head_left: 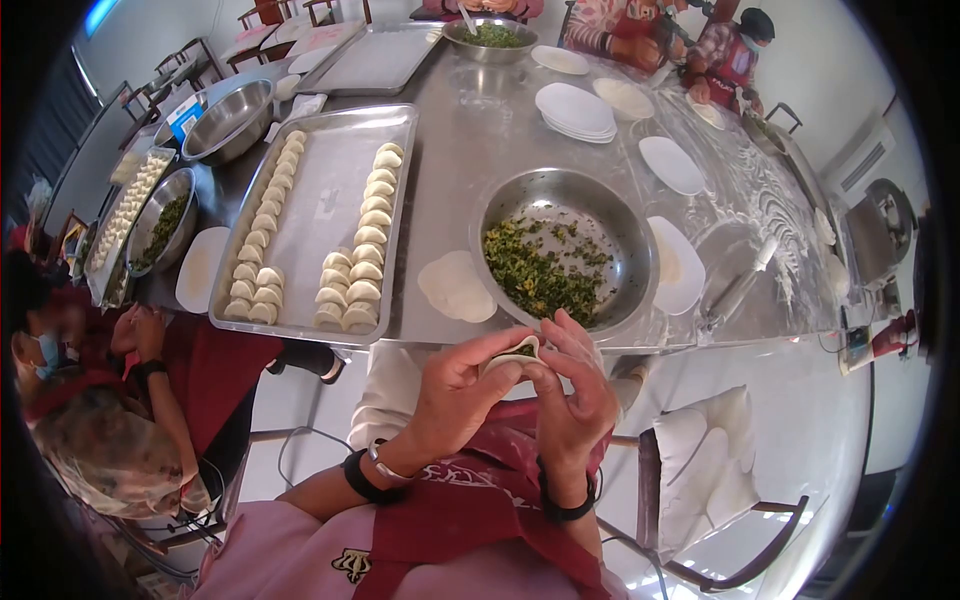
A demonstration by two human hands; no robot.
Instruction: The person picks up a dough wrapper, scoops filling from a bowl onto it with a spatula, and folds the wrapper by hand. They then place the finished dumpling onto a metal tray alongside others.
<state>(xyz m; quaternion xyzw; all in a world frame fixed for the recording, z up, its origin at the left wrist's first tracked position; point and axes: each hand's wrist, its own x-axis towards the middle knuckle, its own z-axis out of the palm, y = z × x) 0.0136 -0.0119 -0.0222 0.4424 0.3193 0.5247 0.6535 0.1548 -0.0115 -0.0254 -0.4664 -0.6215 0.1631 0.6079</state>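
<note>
Between my two hands is a dumpling [516,352], a round wrapper folded up around dark green filling that still shows at its opening. My left hand [462,382] pinches its left side, and the fingers of my right hand [572,385] press on its right edge. Just beyond my hands stands a steel bowl [640,225] with chopped green and yellow filling [545,265] in it. Flat dough wrappers [455,285] lie on the table left of the bowl. Farther left, a metal tray [322,215] carries rows of folded dumplings [376,203].
White plates [577,110] stand on the steel table [450,130]. Flour and a rolling pin [768,252] are at the right. Another filling bowl [490,38] sits at the back. A person [130,420] works at my left, others across the table. A chair [700,470] is at my right.
</note>
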